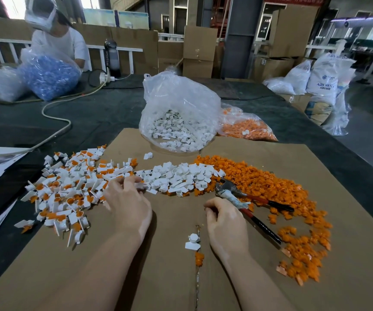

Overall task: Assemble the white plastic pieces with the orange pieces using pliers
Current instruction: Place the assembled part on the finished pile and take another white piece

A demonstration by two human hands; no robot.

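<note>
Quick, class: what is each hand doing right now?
Left hand: fingers curled into the loose white plastic pieces; grip cannot be told.
Right hand: gripping the red-and-black-handled metal pliers.

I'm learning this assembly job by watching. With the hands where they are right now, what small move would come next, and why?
Probably the left hand picks one white piece from the loose white pile its fingertips already touch. The right hand rests by the pliers, which lie on the cardboard; a white piece and an orange piece lie separate between the wrists.
</note>
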